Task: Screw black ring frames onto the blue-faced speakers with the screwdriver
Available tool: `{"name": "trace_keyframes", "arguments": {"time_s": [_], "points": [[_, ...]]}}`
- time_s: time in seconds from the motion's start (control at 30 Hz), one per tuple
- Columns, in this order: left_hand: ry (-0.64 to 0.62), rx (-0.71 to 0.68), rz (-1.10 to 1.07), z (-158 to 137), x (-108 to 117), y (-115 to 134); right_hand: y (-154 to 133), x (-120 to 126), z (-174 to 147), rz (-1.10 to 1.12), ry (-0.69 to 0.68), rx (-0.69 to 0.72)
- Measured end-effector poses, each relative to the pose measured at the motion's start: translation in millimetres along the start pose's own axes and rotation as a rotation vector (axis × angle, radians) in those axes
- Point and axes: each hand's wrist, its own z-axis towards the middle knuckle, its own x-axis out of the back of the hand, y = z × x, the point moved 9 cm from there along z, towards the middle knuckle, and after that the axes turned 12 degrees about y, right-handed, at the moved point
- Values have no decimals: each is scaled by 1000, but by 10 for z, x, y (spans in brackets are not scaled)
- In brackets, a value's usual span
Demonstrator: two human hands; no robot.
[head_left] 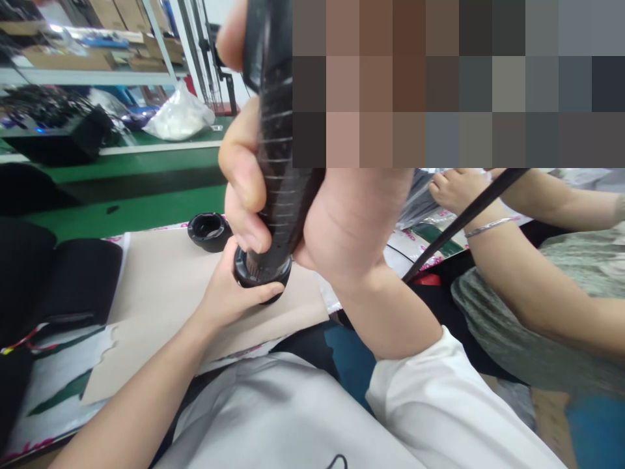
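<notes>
My right hand [342, 228] is wrapped round a black cylindrical tool [278, 156] with pale lines across its barrel. The tool stands nearly upright, its lower end at the opening of a black ring-shaped part [267, 293]. Whether that end touches the inside cannot be told. With thumb and fingers round its side, my left hand [229, 286] grips this black part over the cardboard sheet [161, 286]. A similar hollow black part [209, 242] lies just beyond my left hand. The tool's top is partly cut off by a blurred-out patch.
To the right, a co-worker's hand [459, 189] is beside clear plastic, and a dark bar [463, 221] slants between us. Black padded items [88, 280] lie at left. Behind are a green bench [146, 156], a white plastic bag [180, 117] and shelves with cardboard boxes [68, 58].
</notes>
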Motion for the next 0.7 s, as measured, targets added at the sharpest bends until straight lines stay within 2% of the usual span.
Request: {"name": "trace_keyframes", "arguments": {"time_s": [0.07, 0.13, 0.2, 0.47, 0.63, 0.7], "points": [[-3, -16, 17, 1, 0, 3, 51, -5, -3, 62, -90, -12], [-1, -25, 19, 1, 0, -5, 32, 10, -9, 79, -138, 40], [5, -22, 13, -1, 1, -24, -1, 48, -18, 80, -119, 93], [4, 10, -27, -24, -9, -51, 47, 63, 15, 36, -100, 98], [16, 15, 36, -27, 16, -35, 119, -22, -11, 106, -150, 116], [-5, 17, 58, -27, 8, -26, 149, -29, -28, -17, -81, 110]]}}
